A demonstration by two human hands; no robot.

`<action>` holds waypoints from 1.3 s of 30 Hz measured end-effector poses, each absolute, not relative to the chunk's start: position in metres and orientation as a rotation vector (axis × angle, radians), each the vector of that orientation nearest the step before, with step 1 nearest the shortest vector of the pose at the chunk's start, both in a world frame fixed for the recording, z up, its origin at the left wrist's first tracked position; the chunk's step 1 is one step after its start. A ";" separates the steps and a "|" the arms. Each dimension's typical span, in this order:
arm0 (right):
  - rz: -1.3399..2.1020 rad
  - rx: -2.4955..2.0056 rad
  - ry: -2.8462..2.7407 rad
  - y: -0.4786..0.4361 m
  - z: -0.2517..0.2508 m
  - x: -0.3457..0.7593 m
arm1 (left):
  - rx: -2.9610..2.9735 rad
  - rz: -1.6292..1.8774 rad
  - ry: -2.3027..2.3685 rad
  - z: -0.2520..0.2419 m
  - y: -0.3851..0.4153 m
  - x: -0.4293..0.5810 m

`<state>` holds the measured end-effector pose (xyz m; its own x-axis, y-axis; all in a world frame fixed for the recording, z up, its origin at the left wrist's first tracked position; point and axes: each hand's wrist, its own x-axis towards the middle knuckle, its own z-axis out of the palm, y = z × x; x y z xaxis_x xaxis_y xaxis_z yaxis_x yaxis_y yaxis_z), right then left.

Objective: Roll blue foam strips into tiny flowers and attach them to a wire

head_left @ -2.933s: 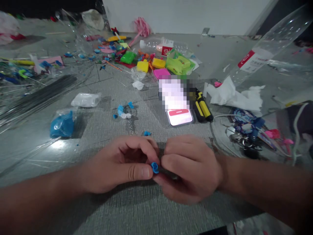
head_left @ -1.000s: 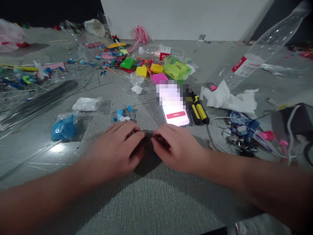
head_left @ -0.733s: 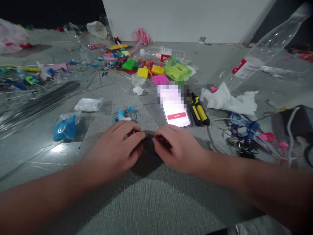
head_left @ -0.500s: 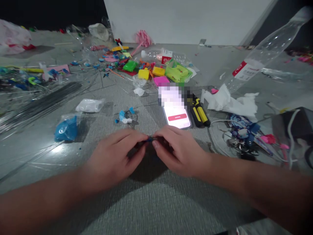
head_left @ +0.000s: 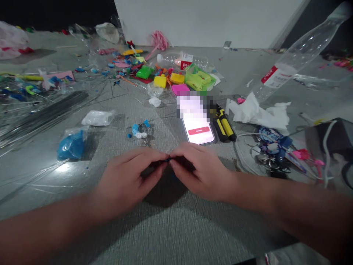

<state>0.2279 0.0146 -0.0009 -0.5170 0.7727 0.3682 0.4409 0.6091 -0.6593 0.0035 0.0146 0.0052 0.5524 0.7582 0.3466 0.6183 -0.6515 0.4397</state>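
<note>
My left hand (head_left: pixel 129 180) and my right hand (head_left: pixel 201 171) meet fingertip to fingertip just above the grey table (head_left: pixel 171 228). Both pinch a small blue clay piece (head_left: pixel 167 160), mostly hidden between the fingers. Beyond my fingers, on the table, lie blue and white clay scraps (head_left: pixel 139 130). A lit phone (head_left: pixel 197 127) lies just past my right hand.
A bag of blue clay (head_left: pixel 71 144) and a bag of white clay (head_left: pixel 97 117) lie at left, beside a bundle of thin wires (head_left: pixel 41 114). Coloured clay packs (head_left: pixel 176 79) sit farther back. Yellow-black tools (head_left: pixel 224 123), crumpled tissue (head_left: pixel 256 110), a clear plastic bottle (head_left: pixel 298 55) and keys (head_left: pixel 273 151) lie at right.
The hands were close to me, holding a blue clay rosette. They moved forward and down to the table, then lifted slightly with fingertips pinched together on the blue piece.
</note>
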 end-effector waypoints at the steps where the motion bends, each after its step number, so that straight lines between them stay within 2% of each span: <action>1: 0.654 -0.955 -2.178 0.015 -0.001 0.228 | 2.527 0.753 1.146 0.005 0.014 0.003; 13: 0.801 -1.056 -2.209 0.015 -0.001 0.227 | 2.547 0.778 1.074 0.006 0.016 0.003; 20: 0.914 -1.091 -1.920 0.017 0.002 0.232 | 2.617 0.813 1.110 0.003 0.020 0.004; 29: 0.740 -1.051 -2.034 0.018 0.003 0.227 | 2.818 0.472 1.183 -0.007 0.035 -0.001; 33: 0.706 -1.089 -2.095 0.017 0.003 0.228 | 2.795 0.542 1.190 -0.008 0.033 -0.001; 39: 0.544 -0.957 -2.133 0.018 -0.001 0.230 | 2.508 0.848 1.099 0.005 0.021 0.005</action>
